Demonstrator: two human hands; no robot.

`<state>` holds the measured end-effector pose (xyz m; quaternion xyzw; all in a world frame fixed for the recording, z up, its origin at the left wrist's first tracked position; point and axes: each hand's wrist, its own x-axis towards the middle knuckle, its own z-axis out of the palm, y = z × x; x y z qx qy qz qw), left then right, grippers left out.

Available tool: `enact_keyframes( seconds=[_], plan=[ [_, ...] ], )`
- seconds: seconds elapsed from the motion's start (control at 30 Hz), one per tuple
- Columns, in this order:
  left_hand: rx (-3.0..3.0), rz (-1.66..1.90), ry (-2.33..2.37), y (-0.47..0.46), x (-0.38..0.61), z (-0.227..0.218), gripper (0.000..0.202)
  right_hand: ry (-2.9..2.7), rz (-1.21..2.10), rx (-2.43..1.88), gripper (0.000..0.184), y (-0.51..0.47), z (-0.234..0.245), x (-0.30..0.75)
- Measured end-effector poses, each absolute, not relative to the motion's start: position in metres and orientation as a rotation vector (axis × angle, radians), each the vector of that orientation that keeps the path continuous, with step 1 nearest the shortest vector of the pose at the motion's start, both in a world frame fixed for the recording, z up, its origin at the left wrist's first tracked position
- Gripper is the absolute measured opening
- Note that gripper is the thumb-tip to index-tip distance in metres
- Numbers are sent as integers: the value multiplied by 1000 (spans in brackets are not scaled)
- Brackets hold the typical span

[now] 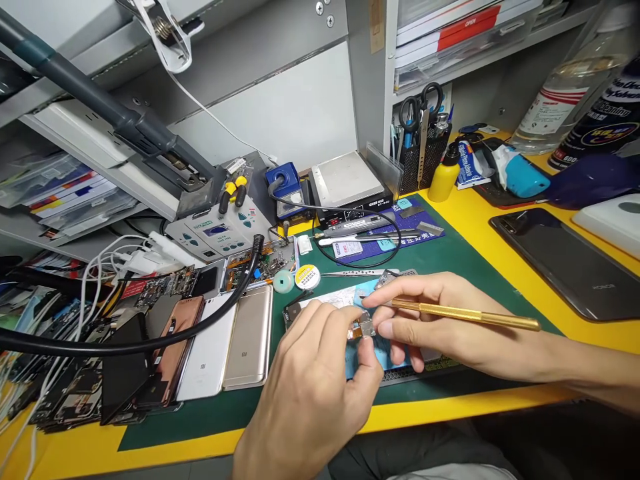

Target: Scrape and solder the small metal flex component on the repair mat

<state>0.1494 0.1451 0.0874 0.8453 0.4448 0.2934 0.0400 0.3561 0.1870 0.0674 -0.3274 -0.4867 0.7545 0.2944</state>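
In the head view my left hand [320, 380] is closed, with thumb and fingers on a small metal phone part [367, 325] that has an orange flex cable [355, 331]. My right hand [445, 327] grips a slim gold-handled tool [465, 313]. Its tip is hidden behind the fingers, so its kind does not show. The right fingertips are close to the small part; whether they touch it I cannot tell. Under both hands lies a light blue surface [353, 360], partly covered, on a green mat [430, 387].
Phone backs, one gold [247, 340], and a black hose [200, 330] are on the left. Behind stand a soldering station [215, 230] and a heating plate [347, 180]. Tweezers [360, 273] lie beyond the hands. A dark phone [570, 260] and a yellow bottle [444, 175] are right.
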Motion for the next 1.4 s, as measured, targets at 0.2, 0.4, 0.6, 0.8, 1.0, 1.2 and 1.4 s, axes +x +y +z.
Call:
enact_keyframes(
  seconds=[0.2,0.4,0.6,0.8,1.0,1.2,1.4],
  plan=[
    [2438,993,1405,140,157,86,18,-1246,2039,-857,31,189,67,359],
    [2391,1073,1473,135,161,82,20,-1244,2071,-864,35,189,68,361],
    [2422,1106,1505,138,160,80,17,-1253,2074,-880,33,190,71,361],
    [2491,1107,1497,136,163,78,13,-1283,2043,-885,31,187,64,361],
    [2566,1063,1519,124,163,64,27,-1366,2039,-870,31,185,58,364],
    [2593,1143,1530,115,161,50,34,-1461,1994,-867,29,182,52,366],
    [2466,1219,1634,109,169,44,29,-1486,1992,-896,23,183,52,366]
  ],
)
